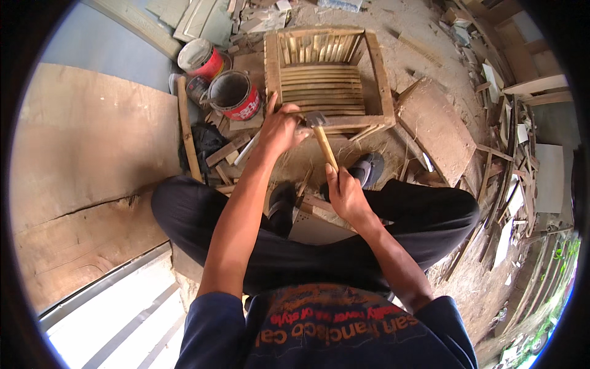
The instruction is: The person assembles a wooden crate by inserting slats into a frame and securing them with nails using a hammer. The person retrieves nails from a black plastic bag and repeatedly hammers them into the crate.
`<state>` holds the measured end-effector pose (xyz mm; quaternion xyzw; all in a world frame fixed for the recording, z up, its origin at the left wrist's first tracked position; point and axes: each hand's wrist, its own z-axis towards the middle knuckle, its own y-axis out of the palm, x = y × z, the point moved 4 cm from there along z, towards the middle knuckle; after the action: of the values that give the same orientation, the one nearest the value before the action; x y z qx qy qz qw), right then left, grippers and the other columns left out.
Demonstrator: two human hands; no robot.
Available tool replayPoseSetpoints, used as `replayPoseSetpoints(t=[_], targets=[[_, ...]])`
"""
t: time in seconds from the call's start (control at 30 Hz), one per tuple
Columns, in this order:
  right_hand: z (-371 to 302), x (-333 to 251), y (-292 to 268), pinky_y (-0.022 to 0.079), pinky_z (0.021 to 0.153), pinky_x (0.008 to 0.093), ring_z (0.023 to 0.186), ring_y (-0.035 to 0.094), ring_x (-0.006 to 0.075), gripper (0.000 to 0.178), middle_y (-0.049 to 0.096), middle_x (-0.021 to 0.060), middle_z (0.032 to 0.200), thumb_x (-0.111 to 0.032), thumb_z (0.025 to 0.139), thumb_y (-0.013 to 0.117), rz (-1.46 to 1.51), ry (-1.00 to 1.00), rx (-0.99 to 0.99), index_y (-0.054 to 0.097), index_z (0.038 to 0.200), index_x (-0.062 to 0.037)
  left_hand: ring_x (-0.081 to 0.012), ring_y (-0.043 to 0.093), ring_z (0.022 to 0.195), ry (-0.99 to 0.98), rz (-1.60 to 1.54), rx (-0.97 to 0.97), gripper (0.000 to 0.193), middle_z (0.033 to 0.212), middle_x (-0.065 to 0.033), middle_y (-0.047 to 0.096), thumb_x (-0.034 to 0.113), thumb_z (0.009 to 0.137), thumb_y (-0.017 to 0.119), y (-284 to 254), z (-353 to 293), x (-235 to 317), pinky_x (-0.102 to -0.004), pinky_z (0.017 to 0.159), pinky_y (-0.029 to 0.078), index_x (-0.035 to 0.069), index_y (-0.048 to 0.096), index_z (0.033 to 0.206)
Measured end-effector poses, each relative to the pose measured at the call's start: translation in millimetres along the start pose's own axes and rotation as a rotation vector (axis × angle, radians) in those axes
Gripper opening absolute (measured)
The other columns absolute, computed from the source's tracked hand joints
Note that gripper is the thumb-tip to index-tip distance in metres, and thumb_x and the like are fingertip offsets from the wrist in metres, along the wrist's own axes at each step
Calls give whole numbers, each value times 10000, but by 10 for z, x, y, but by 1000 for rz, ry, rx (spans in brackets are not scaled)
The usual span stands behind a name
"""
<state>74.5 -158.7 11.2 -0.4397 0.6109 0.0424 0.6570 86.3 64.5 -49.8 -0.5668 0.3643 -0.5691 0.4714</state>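
Wooden crate (379, 77) set on ground (393, 21); slats (322, 87) seemingly fitted on two faces, near-edge work apparently unfinished. Hammer (326, 149) gripped by right hand (348, 195); left hand (283, 129) curled at near edge, pinch untellable.

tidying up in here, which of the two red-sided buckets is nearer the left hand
The dark-mouthed bucket, closest to the slatted wooden crate; the other bucket, pale-topped, stands farther from the left hand.

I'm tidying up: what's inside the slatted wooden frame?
Rows of slats show inside the frame, along its bottom and far side. The left hand covers its near left corner, and whatever lies just under the near rail cannot be seen.
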Motion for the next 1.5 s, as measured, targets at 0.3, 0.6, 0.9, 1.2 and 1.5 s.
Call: replayPoseSetpoints(t=[0.3, 0.6, 0.9, 1.2, 1.5], targets=[[45, 389, -155, 485, 672, 517, 842, 621, 534, 543, 601, 343, 767, -451, 1071, 470, 41, 219, -52, 549, 901, 59, -185, 613, 1200, -35, 104, -53, 464, 1093, -77, 733, 350, 752, 856, -35, 74, 38, -499, 1280, 73, 33, 760, 1076], [-63, 890, -512, 543, 684, 528, 820, 700, 438, 457, 698, 255, 813, -389, 1017, 560, -566, 120, -565, 694, 994, 48, -252, 630, 1187, -122, 139, -172, 565, 1117, -148, 724, 445, 737, 856, -69, 107, 30, -526, 1272, -9, 32, 753, 1108], [-192, 1060, -164, 573, 845, 509, 954, 715, 418, 405, 728, 244, 980, -388, 954, 642, -614, 162, -694, 739, 1028, -2, -322, 627, 1192, -211, 178, -337, 469, 1090, -175, 726, 437, 762, 838, -86, 319, 242, -647, 1222, -55, 27, 776, 982], [-159, 1135, -259, 574, 827, 504, 926, 721, 402, 450, 736, 219, 954, -446, 940, 662, -552, 199, -583, 742, 1029, -13, -289, 640, 1164, -153, 189, -246, 467, 1086, -136, 726, 437, 782, 825, -6, 255, 202, -607, 1242, -65, 35, 778, 1016], [-208, 1308, -308, 569, 772, 495, 858, 713, 414, 487, 723, 229, 859, -472, 925, 675, -540, 177, -475, 738, 936, 10, -257, 598, 1249, -133, 287, -210, 495, 1155, -128, 721, 424, 817, 795, 8, 229, 271, -573, 1261, -49, 46, 753, 1134]])
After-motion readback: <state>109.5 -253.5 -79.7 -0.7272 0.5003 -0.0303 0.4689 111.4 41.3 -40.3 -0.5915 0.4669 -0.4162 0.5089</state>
